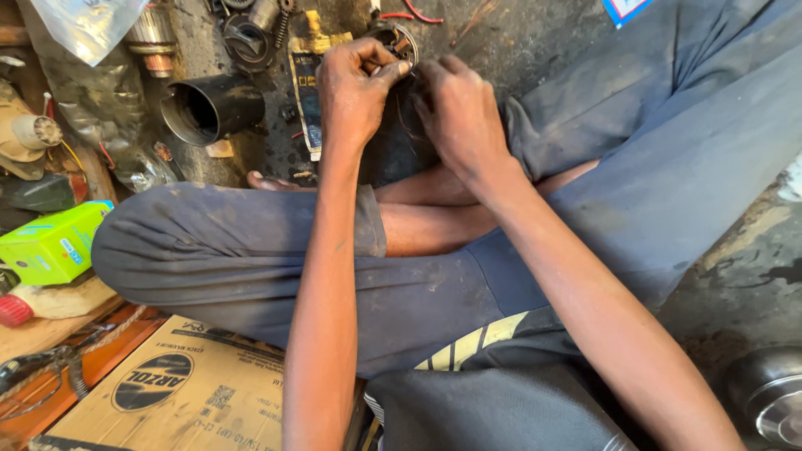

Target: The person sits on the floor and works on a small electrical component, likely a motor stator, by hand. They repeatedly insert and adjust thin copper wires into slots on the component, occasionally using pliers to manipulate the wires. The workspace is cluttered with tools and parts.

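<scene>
I sit cross-legged on a grimy floor. My left hand (355, 88) and my right hand (455, 113) meet over a small round dark motor part (399, 40) with copper and red bits, held just beyond my crossed shins. The left hand's fingers pinch at its rim. My right hand's fingers curl against its near side, hiding most of it. Thin dark wires hang from the part between the two hands.
A black metal cylinder (209, 107) lies on its side at left. Beside it are a motor armature (152, 38), a green box (52, 244), a cardboard box (167, 388), a yellow-edged packet (307, 92), red wires (413, 12) and a shiny metal piece (773, 397).
</scene>
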